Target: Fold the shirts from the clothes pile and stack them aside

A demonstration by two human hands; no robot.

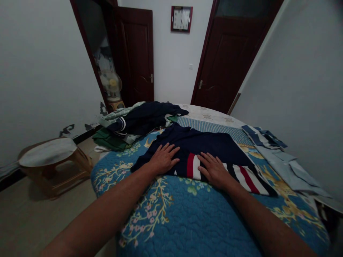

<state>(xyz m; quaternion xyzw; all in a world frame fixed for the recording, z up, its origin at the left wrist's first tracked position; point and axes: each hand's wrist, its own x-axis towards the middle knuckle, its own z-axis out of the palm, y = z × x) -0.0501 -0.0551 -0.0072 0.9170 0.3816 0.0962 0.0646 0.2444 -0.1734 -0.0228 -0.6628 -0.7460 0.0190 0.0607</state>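
Observation:
A navy shirt with red and white stripes lies spread flat on the blue floral quilt of a bed. My left hand rests palm down on the shirt's left part, fingers stretched out and apart. My right hand lies flat on the striped band beside it, fingers also spread. Neither hand grips anything.
A heap of dark and green clothes sits at the bed's far left. Folded light blue and striped garments lie along the right by the wall. A wooden stool stands on the floor at left. Two dark doors and a wall clock are behind.

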